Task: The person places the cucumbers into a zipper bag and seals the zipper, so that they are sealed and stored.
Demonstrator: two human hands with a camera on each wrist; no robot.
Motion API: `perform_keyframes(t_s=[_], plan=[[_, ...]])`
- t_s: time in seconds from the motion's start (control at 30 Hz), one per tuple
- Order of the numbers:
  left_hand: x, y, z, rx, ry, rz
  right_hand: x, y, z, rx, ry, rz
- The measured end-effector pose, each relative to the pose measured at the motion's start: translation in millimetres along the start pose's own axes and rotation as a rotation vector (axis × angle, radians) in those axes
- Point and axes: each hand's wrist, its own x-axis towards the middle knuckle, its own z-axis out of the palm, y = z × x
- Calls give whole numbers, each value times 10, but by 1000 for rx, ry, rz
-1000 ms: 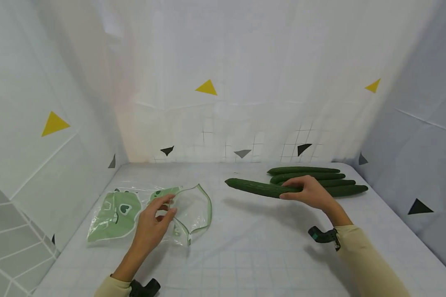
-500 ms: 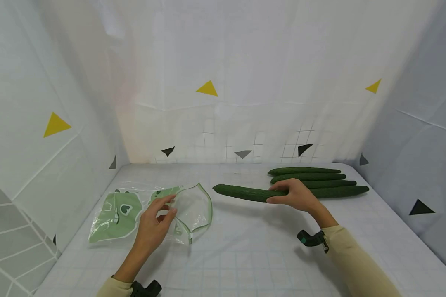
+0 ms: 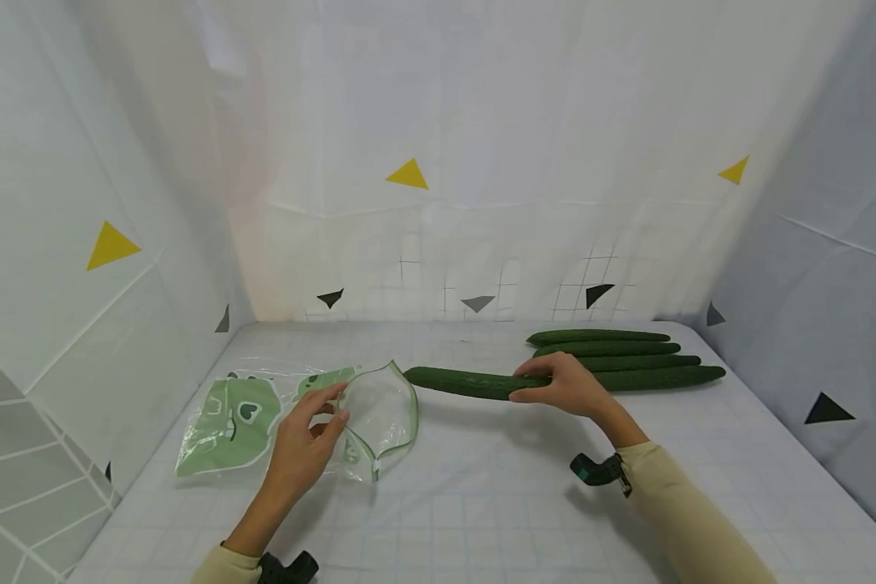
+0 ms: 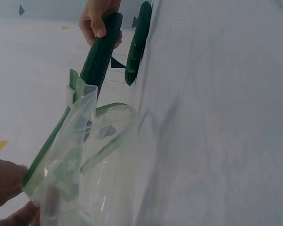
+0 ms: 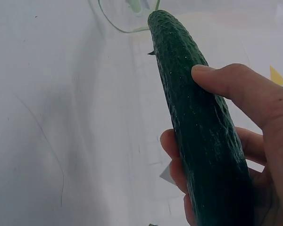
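My left hand (image 3: 302,442) pinches the near side of the mouth of a clear zip bag (image 4: 104,188) printed in green, its green-edged opening spread wide and facing right. In my right hand (image 3: 569,388) is a long dark green cucumber (image 3: 467,383), gripped around its right half with the thumb along the top. The cucumber's left tip is right at the bag's rim in the head view. The right wrist view shows the fingers (image 5: 172,143) curled under the cucumber, its tip pointing toward the green rim. The bag's body, with a green cartoon print (image 3: 237,422), lies to the left.
Several more cucumbers (image 3: 602,349) lie side by side at the back right of the white table (image 3: 482,519), partly behind my right hand. White sheeting (image 3: 526,105) with yellow and black triangles rises behind and at both sides. Each wrist wears a black camera mount (image 3: 599,469).
My right hand has carried the cucumber left, away from the other cucumbers, until its tip reaches the bag's opening. My left hand and the bag have stayed almost still.
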Motion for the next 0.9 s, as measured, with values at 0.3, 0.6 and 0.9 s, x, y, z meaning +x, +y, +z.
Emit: perform_keyframes(t_s=[0.3, 0.6, 0.9], plan=[[-23, 24, 0, 13, -5, 22, 63, -91, 89, 12, -13, -37], [-15, 39, 1, 11, -11, 39, 123, -204, 214, 18, -32, -37], [-29, 87, -14, 14, -16, 9, 203, -278, 318, 23, -37, -57]])
